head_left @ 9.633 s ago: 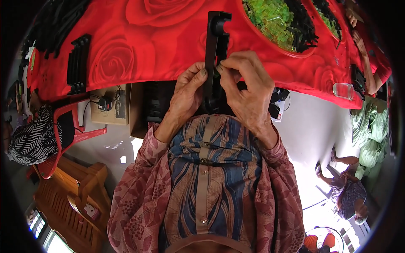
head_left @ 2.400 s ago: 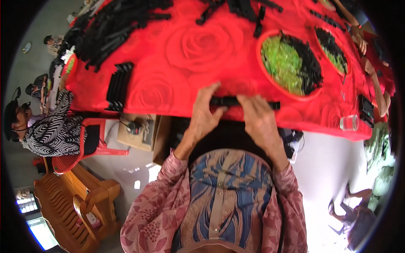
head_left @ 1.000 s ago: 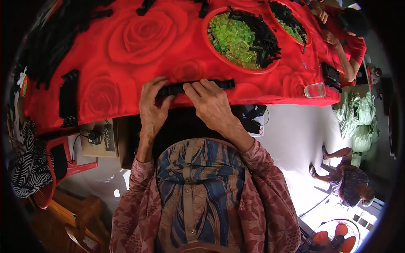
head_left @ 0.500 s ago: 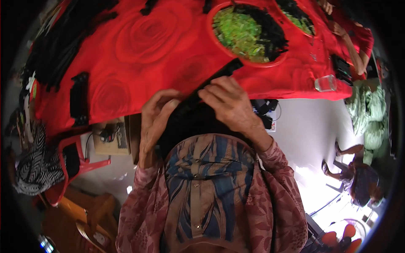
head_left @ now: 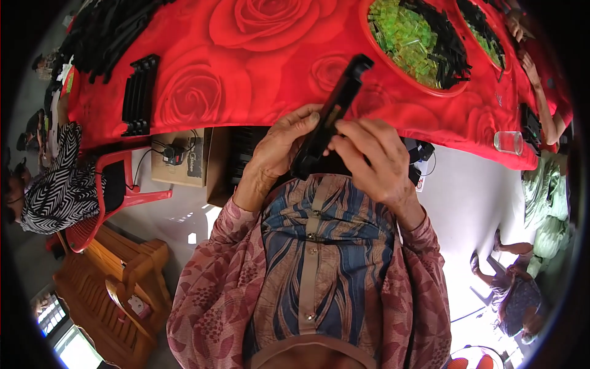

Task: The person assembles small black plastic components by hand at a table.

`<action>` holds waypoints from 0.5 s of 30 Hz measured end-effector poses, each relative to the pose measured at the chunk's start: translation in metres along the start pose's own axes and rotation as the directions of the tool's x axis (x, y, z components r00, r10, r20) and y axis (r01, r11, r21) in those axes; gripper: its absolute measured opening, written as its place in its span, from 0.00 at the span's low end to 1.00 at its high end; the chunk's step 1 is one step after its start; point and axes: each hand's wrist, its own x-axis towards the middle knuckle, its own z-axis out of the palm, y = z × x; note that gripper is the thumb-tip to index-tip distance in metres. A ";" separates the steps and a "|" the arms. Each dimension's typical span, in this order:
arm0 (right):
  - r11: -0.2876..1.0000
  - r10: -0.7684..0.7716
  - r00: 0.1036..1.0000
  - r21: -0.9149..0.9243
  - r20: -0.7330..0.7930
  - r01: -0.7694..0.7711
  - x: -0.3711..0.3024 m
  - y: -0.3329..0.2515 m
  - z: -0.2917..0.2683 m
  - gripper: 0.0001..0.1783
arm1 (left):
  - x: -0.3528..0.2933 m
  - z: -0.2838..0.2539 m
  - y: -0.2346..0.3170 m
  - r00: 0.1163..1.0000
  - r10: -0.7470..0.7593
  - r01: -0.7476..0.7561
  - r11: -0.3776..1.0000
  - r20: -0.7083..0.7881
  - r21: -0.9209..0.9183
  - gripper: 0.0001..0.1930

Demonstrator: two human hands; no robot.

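Note:
A long black plastic part (head_left: 345,86) with a hooked far end is held at a slant over the table edge. My left hand (head_left: 276,147) is closed round its left side, the thumb lying along it. My right hand (head_left: 376,161) has its fingers bent against the part's right side, near the middle. A small yellowish patch shows in the part's channel beside my right fingertips. What lies under my fingers is hidden. Past my right hand, a red tray (head_left: 430,91) holds green translucent pieces (head_left: 402,43) and small black pieces (head_left: 453,52).
Similar black parts (head_left: 140,95) lie side by side on the red rose-patterned cloth (head_left: 246,74), near a heap of black strips (head_left: 107,34). A clear glass (head_left: 508,142) stands near the right edge. A red chair (head_left: 117,178) and cardboard box (head_left: 184,163) are lower left. Another person's arm (head_left: 534,74) is far right.
The black part has turned steeper and lifted towards me, its channel now showing. My right hand has slid from the part's upper end to its middle. The whole view has shifted.

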 end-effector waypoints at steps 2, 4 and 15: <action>0.997 0.065 0.987 -0.017 -0.148 -0.068 -0.005 0.001 -0.003 0.14 | 0.005 -0.009 -0.006 0.999 0.038 -0.038 0.999 -0.001 -0.019 0.20; 0.992 0.118 0.985 -0.024 -0.128 -0.122 -0.015 0.002 -0.004 0.14 | 0.008 -0.005 -0.007 0.997 0.071 -0.070 0.997 -0.031 0.031 0.23; 0.946 0.309 0.943 -0.058 -0.127 -0.318 -0.041 0.020 -0.003 0.17 | 0.010 -0.003 -0.002 0.981 0.188 -0.189 0.981 -0.043 -0.041 0.19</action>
